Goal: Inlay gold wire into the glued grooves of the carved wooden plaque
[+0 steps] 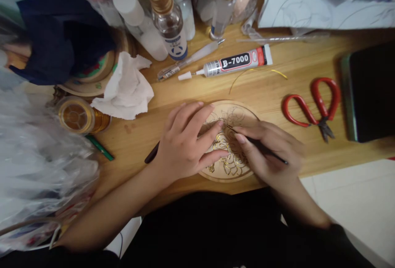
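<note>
A round wooden board (230, 177) lies near the table's front edge, with a flower pattern drawn on it and gold wire along part of the lines. My left hand (188, 140) rests flat over the board's left side, fingers spread. From the right, my right hand (271, 149) pinches a thin dark tool (265, 148), its tip at the pattern near my left index fingertip. Gold wire outlines (233, 163) show between my hands. What lies under my left palm is hidden.
Behind the board are a B-7000 glue tube (236, 62), a pen (194, 58), a loose gold wire (247, 70) and bottles (169, 21). Red-handled pliers (321, 116) and a dark device (373, 95) lie right. Left are crumpled tissue (128, 87) and a wire spool (80, 116).
</note>
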Available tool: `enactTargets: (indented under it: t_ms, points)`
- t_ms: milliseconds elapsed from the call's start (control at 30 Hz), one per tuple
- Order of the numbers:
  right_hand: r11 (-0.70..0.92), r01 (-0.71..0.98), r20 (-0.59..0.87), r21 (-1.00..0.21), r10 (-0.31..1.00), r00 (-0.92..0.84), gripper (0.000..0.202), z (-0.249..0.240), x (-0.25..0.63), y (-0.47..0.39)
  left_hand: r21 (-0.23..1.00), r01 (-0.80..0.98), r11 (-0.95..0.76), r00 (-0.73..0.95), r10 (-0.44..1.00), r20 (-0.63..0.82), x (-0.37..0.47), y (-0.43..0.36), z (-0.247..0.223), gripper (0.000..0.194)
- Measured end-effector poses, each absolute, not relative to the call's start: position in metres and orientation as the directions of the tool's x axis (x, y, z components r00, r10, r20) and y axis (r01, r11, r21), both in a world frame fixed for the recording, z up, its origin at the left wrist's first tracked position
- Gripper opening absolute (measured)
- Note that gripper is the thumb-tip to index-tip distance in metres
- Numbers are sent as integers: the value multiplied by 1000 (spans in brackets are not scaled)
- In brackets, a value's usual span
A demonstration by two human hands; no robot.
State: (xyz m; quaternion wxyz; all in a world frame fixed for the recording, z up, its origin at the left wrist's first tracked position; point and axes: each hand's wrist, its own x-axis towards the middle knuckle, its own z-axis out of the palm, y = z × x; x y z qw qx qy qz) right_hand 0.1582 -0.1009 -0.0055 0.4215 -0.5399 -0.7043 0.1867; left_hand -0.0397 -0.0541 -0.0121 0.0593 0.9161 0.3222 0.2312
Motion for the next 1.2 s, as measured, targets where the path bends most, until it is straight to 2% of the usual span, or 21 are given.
enactTargets:
  t_ms: [567, 833, 1200]
  points:
    - [291, 579, 365, -762, 931, 12, 21, -6, 157, -102, 265, 560, -785, 690, 619, 375, -40, -54, -11, 43]
    - [279, 579, 327, -766, 945, -23, 21, -3, 157, -100, 283, 557, -781, 688, 625, 369, -40, -54, -12, 43]
    - [310, 584, 350, -750, 935, -46, 23, -3, 158, -100, 279, 556, -783, 691, 622, 369, -40, -54, -11, 44]
